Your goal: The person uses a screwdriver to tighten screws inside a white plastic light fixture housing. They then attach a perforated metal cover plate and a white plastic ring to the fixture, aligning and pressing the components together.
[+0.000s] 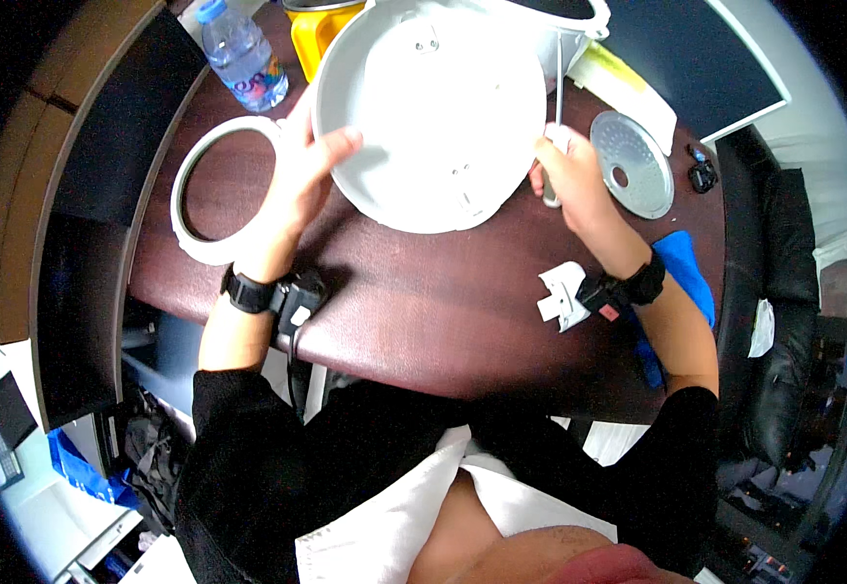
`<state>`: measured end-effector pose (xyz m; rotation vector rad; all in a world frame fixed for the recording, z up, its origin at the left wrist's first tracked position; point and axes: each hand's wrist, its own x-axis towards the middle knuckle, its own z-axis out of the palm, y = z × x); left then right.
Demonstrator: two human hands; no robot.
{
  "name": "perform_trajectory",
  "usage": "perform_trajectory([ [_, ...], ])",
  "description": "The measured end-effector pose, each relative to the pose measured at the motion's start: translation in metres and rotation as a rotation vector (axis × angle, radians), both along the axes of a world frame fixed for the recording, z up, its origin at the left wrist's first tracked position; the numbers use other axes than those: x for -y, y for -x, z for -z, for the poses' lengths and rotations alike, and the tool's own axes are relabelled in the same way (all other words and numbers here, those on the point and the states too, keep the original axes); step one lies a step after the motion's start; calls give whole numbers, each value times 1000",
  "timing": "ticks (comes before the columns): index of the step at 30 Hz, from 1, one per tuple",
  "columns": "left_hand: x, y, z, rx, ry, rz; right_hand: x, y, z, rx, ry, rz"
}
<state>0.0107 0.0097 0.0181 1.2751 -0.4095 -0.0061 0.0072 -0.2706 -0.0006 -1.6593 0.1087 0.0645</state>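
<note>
— White plastic is what is seen first: a large round white housing is tilted up on its edge over the dark wood tabletop, its flat underside turned toward the camera.

— How is it held?

— Its left rim is gripped by the left hand, the grip closed on the edge with the thumb laid across the face. At its right rim a slim screwdriver is clamped in the right hand, its shaft pointing upward beside the housing.

— What is laid around it?

— A white ring is lying flat just left of the left hand, and a perforated metal disc is lying to the right. A small white plastic clip is resting near the right wrist, beside a blue cloth. A water bottle and a yellow container are standing further back.

— What could go wrong?

— The housing is balanced on its rim with one hand only, so it could probably slip or roll if the tool is pressed hard. The loose clip could be swept off the tabletop edge by a forearm.
</note>
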Motion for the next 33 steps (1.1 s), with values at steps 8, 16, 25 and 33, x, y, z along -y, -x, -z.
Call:
perform_trajectory([
  [8, 19, 24, 14, -80, -48, 73, -12, 14, -5, -25, -190, -16],
  [16, 16, 19, 18, -202, 302, 129, -7, 19, -8, 26, 301, -257],
  [25, 13, 5, 13, -219, 144, 142, 3, 64, -37, 249, 760, -366],
  [33, 16, -3, 19, -239, 145, 157, -16, 61, -50, 268, 1065, -525],
])
